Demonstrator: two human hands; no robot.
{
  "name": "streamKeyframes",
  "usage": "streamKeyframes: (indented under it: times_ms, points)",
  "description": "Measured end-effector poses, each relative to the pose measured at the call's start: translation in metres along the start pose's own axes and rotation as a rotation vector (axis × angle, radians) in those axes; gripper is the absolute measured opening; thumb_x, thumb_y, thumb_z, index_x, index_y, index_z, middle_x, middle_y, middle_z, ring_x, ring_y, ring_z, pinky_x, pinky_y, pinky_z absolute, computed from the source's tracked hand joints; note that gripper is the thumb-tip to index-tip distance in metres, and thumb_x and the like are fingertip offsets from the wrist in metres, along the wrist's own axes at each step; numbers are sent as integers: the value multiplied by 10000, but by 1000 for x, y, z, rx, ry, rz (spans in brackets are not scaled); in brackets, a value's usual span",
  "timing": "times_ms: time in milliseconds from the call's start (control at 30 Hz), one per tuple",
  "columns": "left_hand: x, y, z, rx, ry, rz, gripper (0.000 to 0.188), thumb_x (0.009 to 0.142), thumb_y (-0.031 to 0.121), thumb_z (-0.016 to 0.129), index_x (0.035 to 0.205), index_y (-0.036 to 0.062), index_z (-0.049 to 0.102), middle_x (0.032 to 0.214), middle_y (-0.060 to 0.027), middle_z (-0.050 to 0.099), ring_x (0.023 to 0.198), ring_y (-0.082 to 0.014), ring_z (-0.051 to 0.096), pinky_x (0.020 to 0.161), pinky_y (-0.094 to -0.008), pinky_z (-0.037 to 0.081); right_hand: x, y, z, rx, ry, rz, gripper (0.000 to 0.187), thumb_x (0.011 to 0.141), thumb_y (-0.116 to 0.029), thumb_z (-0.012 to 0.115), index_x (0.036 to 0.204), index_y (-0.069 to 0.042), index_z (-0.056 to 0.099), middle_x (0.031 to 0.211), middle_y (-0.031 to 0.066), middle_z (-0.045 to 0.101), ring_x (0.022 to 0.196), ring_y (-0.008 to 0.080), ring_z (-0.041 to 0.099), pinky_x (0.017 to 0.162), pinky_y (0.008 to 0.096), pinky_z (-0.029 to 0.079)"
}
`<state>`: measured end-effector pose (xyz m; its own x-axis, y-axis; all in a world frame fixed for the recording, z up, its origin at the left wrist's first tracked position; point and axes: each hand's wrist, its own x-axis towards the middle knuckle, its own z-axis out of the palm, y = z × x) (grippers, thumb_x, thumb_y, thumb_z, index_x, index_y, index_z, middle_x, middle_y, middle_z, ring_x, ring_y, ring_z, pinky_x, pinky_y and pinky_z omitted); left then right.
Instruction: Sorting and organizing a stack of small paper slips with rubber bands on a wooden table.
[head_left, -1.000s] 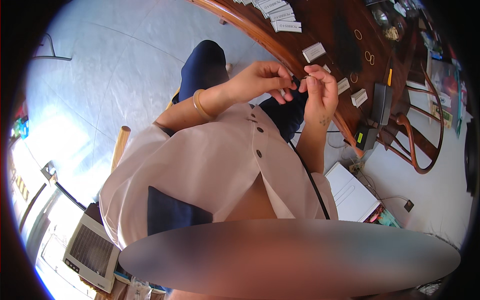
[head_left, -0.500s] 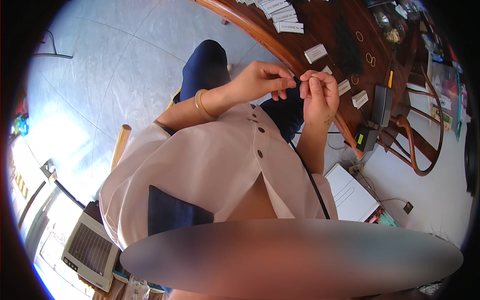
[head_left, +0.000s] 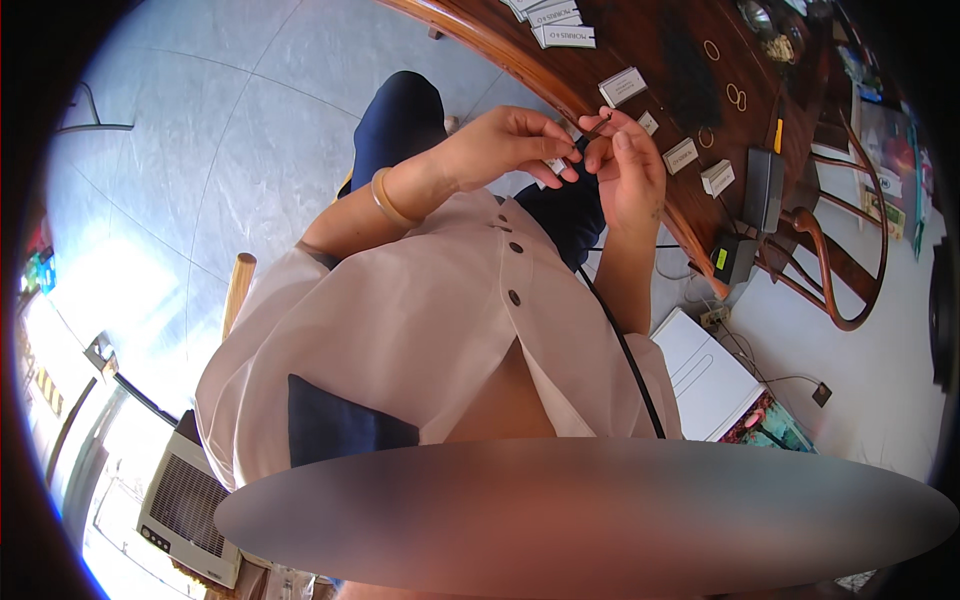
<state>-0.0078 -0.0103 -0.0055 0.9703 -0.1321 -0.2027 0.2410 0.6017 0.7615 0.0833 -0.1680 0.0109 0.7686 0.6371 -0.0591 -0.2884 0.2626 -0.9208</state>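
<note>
My left hand point(head_left: 510, 148) is closed in a pinch, thumb against fingertips, on a thin dark strip point(head_left: 598, 128). My right hand point(head_left: 630, 172) faces it just beyond the table's edge, fingers curled, gripping the same strip, which slants up across its fingertips. Whether the strip is a cord or a band is too small to tell. Just below my left fingertips shows a small white printed tag point(head_left: 551, 172); whether it is attached to the strip I cannot tell. Both hands are above my dark-clad knees.
On the dark wooden table point(head_left: 655, 60) lie a fan of white printed tags point(head_left: 568, 37), small stacks of tags point(head_left: 622, 87), and several yellowish rings point(head_left: 711, 50). A black box point(head_left: 763, 190) stands near the corner, beside a wooden chair point(head_left: 825, 270). A black cable point(head_left: 625, 345) runs along my shirt.
My right fingers have spread and turned slightly, showing more of the dark strip. A white tag now shows below my left hand. The whole view has shifted a little.
</note>
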Motion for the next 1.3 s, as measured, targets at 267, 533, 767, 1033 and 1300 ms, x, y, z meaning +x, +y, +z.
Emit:
streamKeyframes:
  times_ms: [267, 533, 767, 1033, 1300]
  points:
    - [1, -1, 2, 14, 1, -45, 186, 855, 133, 569, 916, -41, 597, 849, -106, 623, 754, -153, 628, 670, -237, 528, -5, -2, 0, -430, -163, -41, 116, 782, -16, 631, 887, 20, 598, 862, 43, 589, 714, 76, 541, 600, 193, 423]
    - [-6, 4, -4, 207, -43, 25, 104, 809, 115, 631, 836, 14, 629, 749, -30, 621, 658, -84, 595, 535, -190, 446, -4, -7, -10, -537, -132, -92, 75, 782, -30, 641, 769, 14, 582, 774, 29, 583, 599, 69, 507, 524, 181, 399]
    - [-7, 9, -2, 310, -9, -28, 60, 819, 60, 599, 814, 5, 625, 763, -11, 592, 647, -79, 554, 533, -199, 413, -3, -4, -10, -538, -69, -131, 73, 772, -31, 639, 766, 8, 578, 783, 35, 590, 615, 79, 518, 526, 198, 400]
    - [13, 27, -16, 1112, 312, 544, 55, 775, 86, 635, 821, 57, 644, 776, -12, 604, 687, -122, 544, 589, -245, 426, 11, -17, -5, -1118, 100, -401, 235, 686, -133, 723, 884, -54, 623, 853, 60, 573, 587, 146, 526, 543, 266, 438]
    - [65, 75, -6, 1542, 511, 891, 287, 719, 157, 657, 954, 4, 599, 1030, -162, 556, 879, -318, 556, 777, -361, 462, 3, -40, -39, -1781, 101, -505, 509, 562, -354, 777, 958, -73, 624, 955, 39, 558, 843, 234, 536, 722, 382, 400]
